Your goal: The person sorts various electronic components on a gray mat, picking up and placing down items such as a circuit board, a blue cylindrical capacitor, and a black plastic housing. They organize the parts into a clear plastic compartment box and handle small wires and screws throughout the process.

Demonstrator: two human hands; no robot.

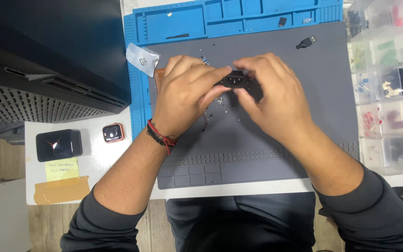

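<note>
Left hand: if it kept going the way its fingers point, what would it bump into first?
The left hand points toward the right hand. It already touches the small black part between them; beyond that, probably the right fingers.

Mostly hidden between the fingers of both hands: small black part, shape unclear. Tiny loose bits on the grey mat beneath, too small to identify. Clear parts boxes at the bench's right edge, blurred and cut off by the frame.
</note>
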